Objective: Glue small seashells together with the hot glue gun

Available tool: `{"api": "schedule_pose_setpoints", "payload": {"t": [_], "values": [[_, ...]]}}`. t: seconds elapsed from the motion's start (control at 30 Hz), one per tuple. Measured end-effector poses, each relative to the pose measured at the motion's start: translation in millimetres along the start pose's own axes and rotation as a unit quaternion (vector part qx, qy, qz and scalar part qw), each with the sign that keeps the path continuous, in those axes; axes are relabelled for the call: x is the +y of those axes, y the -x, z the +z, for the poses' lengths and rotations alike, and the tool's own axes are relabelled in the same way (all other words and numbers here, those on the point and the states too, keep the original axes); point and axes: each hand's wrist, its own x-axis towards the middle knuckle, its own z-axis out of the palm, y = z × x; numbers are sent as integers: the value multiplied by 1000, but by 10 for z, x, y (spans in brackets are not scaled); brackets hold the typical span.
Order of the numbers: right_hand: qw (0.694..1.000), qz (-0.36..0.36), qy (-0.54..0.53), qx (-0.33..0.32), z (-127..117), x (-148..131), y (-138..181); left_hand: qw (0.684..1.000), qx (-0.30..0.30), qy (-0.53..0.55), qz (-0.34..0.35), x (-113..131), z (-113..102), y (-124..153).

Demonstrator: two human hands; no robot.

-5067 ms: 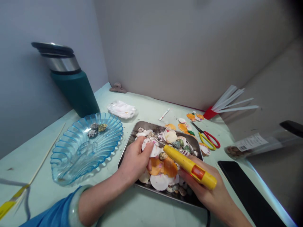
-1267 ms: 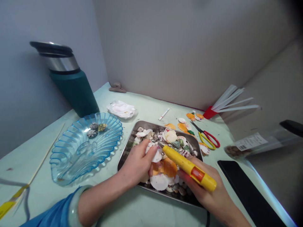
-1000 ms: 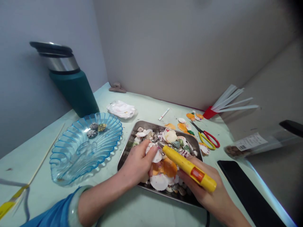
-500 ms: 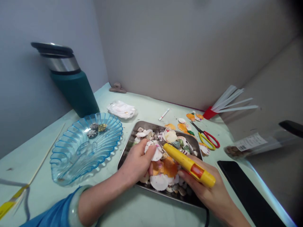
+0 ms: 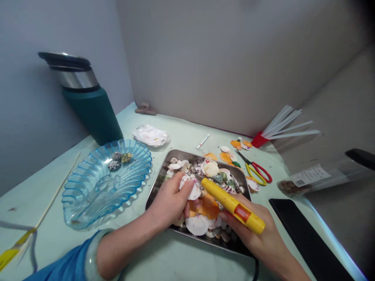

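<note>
Shell (image 5: 192, 192), rounded, in left hand (image 5: 169, 198), tubular yellow tool (image 5: 227, 201), metal tray (image 5: 152, 198)

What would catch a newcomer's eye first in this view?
Probably the bright yellow pen-shaped tool in the right hand, angled toward a white seashell pinched in the left hand. Both hands work over a metal tray heaped with seashells at the center. Off to the left, a tall teal bottle stands behind a translucent blue scalloped dish.

Left arm (image 5: 129, 240): blue, creased sleeve (image 5: 64, 259); glossy pale-green band (image 5: 91, 255) around it.
</note>
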Motion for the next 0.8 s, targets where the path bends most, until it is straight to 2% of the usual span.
{"api": "schedule_pose_setpoints", "payload": {"t": [0.23,0.43,0.8], "values": [[1000,-16,14,7,1,20,9,1000,-10,7,-6,13,3,-3],[999,-25,17,36,10,37,21,1000,-5,23,2,-27,5,-13],[999,-35,19,26,8,30,21,1000,17,-6,9,71,12,10]]}}
